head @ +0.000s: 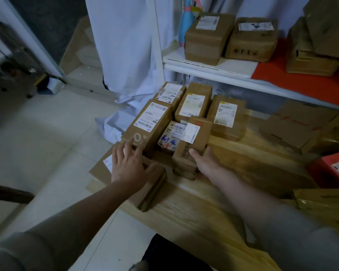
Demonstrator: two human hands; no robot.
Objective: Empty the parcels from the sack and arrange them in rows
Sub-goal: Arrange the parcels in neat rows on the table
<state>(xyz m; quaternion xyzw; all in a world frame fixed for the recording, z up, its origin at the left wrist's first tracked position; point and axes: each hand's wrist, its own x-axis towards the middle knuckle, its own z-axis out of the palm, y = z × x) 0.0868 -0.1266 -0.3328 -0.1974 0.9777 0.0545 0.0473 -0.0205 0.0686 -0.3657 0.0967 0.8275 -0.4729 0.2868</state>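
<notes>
Several brown cardboard parcels with white labels stand packed together on a low wooden platform (249,165). My left hand (128,165) lies flat, fingers spread, on a wide flat parcel (106,169) at the platform's left corner. My right hand (205,160) grips the near end of a small tilted parcel (192,145) in the front row. Behind it sit a parcel with blue handwriting (171,136), a long parcel (148,125) and three more in the back row (194,102). The white sack (117,122) lies crumpled on the floor, left of the platform.
A white shelf (209,65) behind holds more brown boxes (207,38) and a red sheet. Flattened cardboard (296,124) and a red box (331,169) lie at the right. Pale floor tiles (47,133) spread to the left. A white curtain (123,45) hangs behind the sack.
</notes>
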